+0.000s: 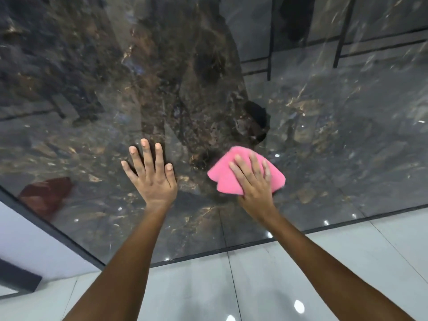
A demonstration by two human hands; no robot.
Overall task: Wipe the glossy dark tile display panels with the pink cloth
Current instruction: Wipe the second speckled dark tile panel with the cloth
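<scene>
The glossy dark stone-patterned tile panel (231, 66) is charcoal grey, mottled brown with gold veins. The crumpled pink cloth (224, 174) is plain bright pink. A blurred, possibly maroon reflection (46, 193) shows.

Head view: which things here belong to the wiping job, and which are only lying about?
Job:
- cloth, pressed under the right hand
- dark panel
- left hand, flat on the panel

Not the job:
- pale floor tiles
- dark frame at the panel's left edge

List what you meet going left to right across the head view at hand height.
Red reflection → left hand → pink cloth → right hand, all on the dark panel.
</scene>
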